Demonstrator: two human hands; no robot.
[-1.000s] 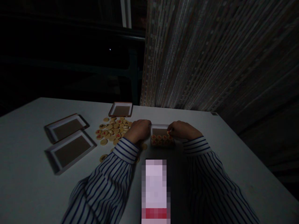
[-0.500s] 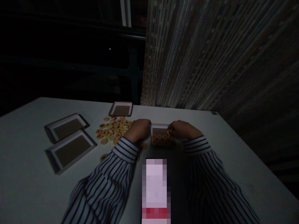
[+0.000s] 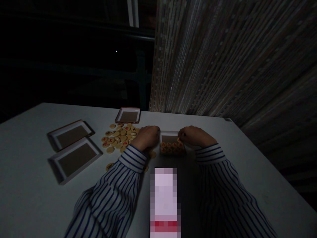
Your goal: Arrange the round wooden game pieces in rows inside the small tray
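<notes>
- While the left hand (image 3: 146,137) sits with fingers curled inward at the left side of the box (image 3: 169,138), its fingertips are hidden, so I cannot tell whether it grips the wall or only rests there.
- At the box's right side, the right hand (image 3: 195,136) is bent, thumb and fingers drawn together at a single disc (image 3: 179,139); whether it pinches or merely touches that disc, I cannot tell.
- The box rests on the white tabletop (image 3: 250,178) between both hands, with red-marked discs (image 3: 168,145) in rows along its near part and brown floor bare beyond them.
- The single disc is in the box's right part, just beyond these rows.
- Left of the left hand, loose discs (image 3: 123,133) lie heaped, some blank, others marked in red or black.
- A stray disc (image 3: 153,154) lies between the left cuff and the box.
- Behind the heap stands the far tray (image 3: 128,116); farther left are the brown-rimmed tray (image 3: 71,136) and, just in front, the white-rimmed tray (image 3: 78,160).
- Blue-striped sleeves (image 3: 111,195) flank a pixelated pink shape (image 3: 163,195).
- A strand curtain (image 3: 193,66) hangs behind the tabletop.
</notes>
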